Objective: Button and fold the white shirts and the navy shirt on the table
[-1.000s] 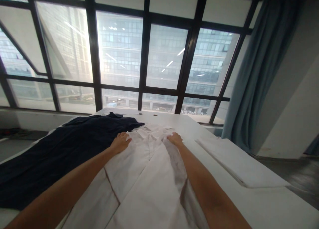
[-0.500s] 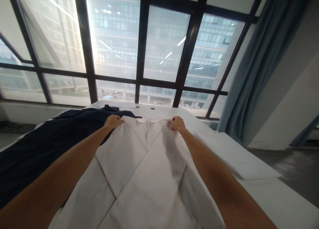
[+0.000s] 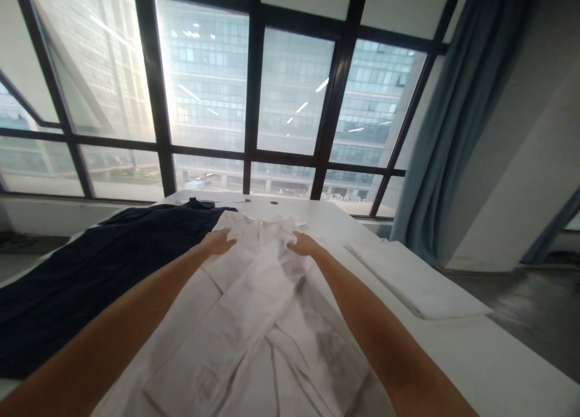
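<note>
A white cloth garment (image 3: 254, 284) stretches away from me over the table, creased and rumpled toward its near end. Close to its far left corner, my left hand (image 3: 218, 242) rests on the fabric, thumb held away from the fingers. My right hand (image 3: 302, 243) is in a similar pose near the far right corner, thumb and fingers apart on the cloth. Neither hand pinches the edge. To the left, a dark navy garment (image 3: 122, 248) lies spread out, partly behind my left forearm. What kind of garment the white one is, I cannot tell.
The white table (image 3: 453, 350) runs toward large framed windows (image 3: 290, 90). On its right side lies a flat, folded white cloth (image 3: 417, 281). A blue curtain (image 3: 446, 145) hangs beside a pillar at the right.
Both hands have let go of the garment's far edge and moved slightly closer together and nearer. The white cloth has dropped from taut to creased on the table.
</note>
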The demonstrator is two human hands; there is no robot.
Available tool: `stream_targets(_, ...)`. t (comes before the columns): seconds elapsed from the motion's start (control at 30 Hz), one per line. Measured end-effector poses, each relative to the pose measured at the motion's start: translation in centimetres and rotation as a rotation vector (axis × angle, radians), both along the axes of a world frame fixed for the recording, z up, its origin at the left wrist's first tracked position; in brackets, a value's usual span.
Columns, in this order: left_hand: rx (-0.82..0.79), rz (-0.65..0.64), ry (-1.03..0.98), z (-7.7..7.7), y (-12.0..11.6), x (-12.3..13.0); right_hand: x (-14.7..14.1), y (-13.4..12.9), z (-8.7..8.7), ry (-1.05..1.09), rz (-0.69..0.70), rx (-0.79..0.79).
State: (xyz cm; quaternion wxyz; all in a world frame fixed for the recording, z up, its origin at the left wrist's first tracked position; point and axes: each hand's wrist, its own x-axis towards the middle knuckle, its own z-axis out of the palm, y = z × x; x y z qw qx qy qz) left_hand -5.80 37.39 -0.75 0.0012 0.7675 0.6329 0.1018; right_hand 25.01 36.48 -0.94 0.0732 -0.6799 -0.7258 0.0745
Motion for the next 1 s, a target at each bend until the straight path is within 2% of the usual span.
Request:
stream_targets(0.13,-0.134,-0.024,0.131,-2.3,-5.0,1.1,-0.2,-4.2,-2.1,-0.085,0.038,-0.038)
stream_targets(0.27,-0.178,-0.07,0.117,-3.5,-9.6,2.1,-0.4,-7.7,-3.3,-0.112,0.087,-0.066)
stream_targets(0.37,-0.143,-0.127,0.152,-4.2,-12.0,2.3,-0.5,-9.6,-3.9,-0.097,0.089,-0.114)
stream_targets(0.5,-0.096,-0.164,0.152,-4.4,-13.5,2.0,-0.4,-11.1,-4.1,-0.094,0.081,-0.116)
stream_targets(0.67,-0.118,-0.337,0.124,-4.5,-15.2,1.6,0.2,-12.0,-4.2,-0.072,0.107,-0.117)
stream_targets(0.87,-0.108,-0.327,0.113,-3.8,-16.4,1.7,1.4,-11.3,-4.4,-0.086,0.002,-0.072)
stream_targets(1.0,-0.027,-0.396,0.067,-3.3,-17.9,2.7,-0.2,-11.9,-4.1,-0.125,0.022,0.038)
